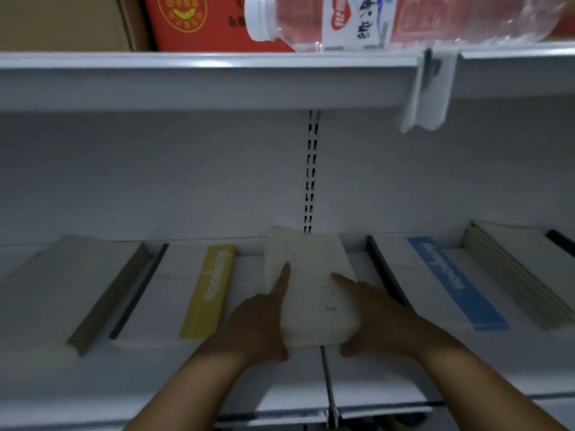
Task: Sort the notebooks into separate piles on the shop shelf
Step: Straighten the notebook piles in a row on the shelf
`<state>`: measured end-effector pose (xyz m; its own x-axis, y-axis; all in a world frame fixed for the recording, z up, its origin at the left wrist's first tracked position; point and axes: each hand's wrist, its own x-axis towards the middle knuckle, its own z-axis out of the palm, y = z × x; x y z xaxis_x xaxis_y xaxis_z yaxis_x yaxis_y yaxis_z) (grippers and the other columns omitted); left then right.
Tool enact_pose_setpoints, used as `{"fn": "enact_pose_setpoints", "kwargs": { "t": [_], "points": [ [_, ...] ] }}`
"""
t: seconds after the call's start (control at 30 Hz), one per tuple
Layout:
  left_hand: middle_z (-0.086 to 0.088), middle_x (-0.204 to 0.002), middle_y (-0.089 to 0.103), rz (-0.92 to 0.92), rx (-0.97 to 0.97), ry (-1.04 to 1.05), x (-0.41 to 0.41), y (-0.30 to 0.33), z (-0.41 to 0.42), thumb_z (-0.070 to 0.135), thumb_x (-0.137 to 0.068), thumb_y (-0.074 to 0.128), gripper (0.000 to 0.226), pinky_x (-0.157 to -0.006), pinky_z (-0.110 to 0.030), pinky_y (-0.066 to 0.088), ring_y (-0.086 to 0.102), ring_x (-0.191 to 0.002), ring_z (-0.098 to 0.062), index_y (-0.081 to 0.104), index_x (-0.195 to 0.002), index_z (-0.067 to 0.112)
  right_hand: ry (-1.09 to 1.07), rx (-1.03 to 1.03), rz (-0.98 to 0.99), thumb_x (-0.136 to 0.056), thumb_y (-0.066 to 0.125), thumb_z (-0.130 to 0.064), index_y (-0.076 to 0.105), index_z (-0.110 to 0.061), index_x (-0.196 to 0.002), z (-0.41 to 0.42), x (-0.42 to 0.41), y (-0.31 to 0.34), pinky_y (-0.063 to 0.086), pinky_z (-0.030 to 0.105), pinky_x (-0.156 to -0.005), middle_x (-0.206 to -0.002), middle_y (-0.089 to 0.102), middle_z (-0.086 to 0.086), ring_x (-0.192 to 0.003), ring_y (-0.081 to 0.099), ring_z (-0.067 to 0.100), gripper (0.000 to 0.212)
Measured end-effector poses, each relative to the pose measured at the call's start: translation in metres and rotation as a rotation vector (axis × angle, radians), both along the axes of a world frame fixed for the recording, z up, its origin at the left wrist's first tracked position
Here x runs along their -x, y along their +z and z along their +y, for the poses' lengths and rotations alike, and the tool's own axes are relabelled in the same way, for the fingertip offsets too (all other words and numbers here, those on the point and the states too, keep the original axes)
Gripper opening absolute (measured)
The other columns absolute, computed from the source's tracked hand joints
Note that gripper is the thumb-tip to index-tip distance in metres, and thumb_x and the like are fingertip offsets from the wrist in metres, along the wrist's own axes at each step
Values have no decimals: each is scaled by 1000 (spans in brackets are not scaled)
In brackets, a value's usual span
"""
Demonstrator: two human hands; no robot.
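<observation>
Shelf front edge [389, 402]: pale metal lip nearest the viewer, with a thin divider rail [327, 381] running back from it between the two forearms
Left hand [259, 325]: grips the near left side of a small white notebook; the forefinger lies straight along the cover, pointing away, probably to steady it, and the other fingers curl under the edge, out of sight
Right hand [373, 315]: holds the near right side of the same notebook, forefinger stretched over the cover, thumb at the near corner; the remaining fingers cannot be made out
White notebook [311, 284]: held between both hands at the middle of the shelf, over the divider, its far end near the back wall; whether it rests on the shelf or is slightly lifted cannot be told; two hands likely keep it square for placing
Yellow-spined pile [208, 290]: white covers with a yellow band, just left of the hands
Blue-banded pile [455, 281]: matching design in blue, to the right; colours kept apart suggest sorting by type
Grey-edged stacks: one far left [107, 293], one far right [513, 275], each beside a dark strip
Back wall: plain, with a slotted upright [311, 169]
Upper shelf [202, 79]: carries a brown carton, a red box [199, 20] and a clear water bottle [389, 20] lying on its side
</observation>
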<state>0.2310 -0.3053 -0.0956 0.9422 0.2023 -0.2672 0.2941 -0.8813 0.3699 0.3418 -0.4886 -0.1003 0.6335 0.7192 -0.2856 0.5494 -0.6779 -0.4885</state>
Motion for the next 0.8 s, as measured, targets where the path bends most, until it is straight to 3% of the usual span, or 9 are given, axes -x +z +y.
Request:
{"fn": "enact_pose_setpoints", "kwargs": {
  "t": [0.2,0.43,0.5,0.53,0.6,0.63,0.7,0.8],
  "points": [
    [-5,-110,65,-135,16,109,5,-1,0,16,-68,75,127,-82,-34,53,62,-96,-21,-32,-126,54,40,-61,-33,-66,81,-37,-4,-41,-148,-1,-8,-2,32,21,-98,-146,29,-3,-133,32,18,118],
    [-5,-104,60,-43,18,98,4,-1,-1,12,-72,71,128,-73,-30,50,61,-93,-22,-35,-130,53,118,16,53,-72,78,-30,-23,-35,-145,-5,-12,1,28,31,-110,-157,7,-2,-141,16,21,124],
    [0,-107,59,-28,108,105,4,3,-1,14,-72,74,129,-66,-20,48,61,-94,-18,-33,-135,49,73,-2,120,-70,79,-40,-24,-32,-145,-3,-15,6,30,30,-109,-157,6,-3,-142,16,21,128],
    [7,-112,56,-14,211,127,3,5,-2,19,-73,77,130,-64,-14,46,58,-98,-12,-33,-136,45,15,-43,202,-70,78,-45,-23,-31,-145,0,-17,9,38,29,-103,-156,11,-5,-140,23,20,127],
    [17,-130,43,-33,463,280,-2,10,0,41,-73,78,128,-79,-10,43,49,-114,-7,-30,-142,31,-152,-217,420,-73,74,-47,-7,-31,-150,8,-21,9,53,33,-87,-149,28,-7,-128,44,21,113],
    [13,-142,39,-83,579,404,-9,7,6,52,-74,73,122,-92,-15,42,46,-124,-12,-21,-148,25,-247,-335,500,-77,72,-43,8,-28,-151,14,-24,6,54,39,-89,-147,36,-4,-122,50,23,99],
    [-2,-151,35,-186,790,633,-26,1,12,51,-86,60,93,-97,-23,40,45,-130,-22,8,-153,14,-403,-445,508,-88,63,-30,27,-21,-146,24,-29,-2,44,40,-102,-147,40,3,-123,50,26,68],
    [-6,-132,53,-237,876,647,-48,-4,17,30,-98,50,41,-92,-36,51,60,-107,-26,46,-134,11,-441,-367,367,-98,45,-15,18,-18,-150,35,-28,1,38,29,-100,-150,34,6,-130,42,27,59]
  ]
}}
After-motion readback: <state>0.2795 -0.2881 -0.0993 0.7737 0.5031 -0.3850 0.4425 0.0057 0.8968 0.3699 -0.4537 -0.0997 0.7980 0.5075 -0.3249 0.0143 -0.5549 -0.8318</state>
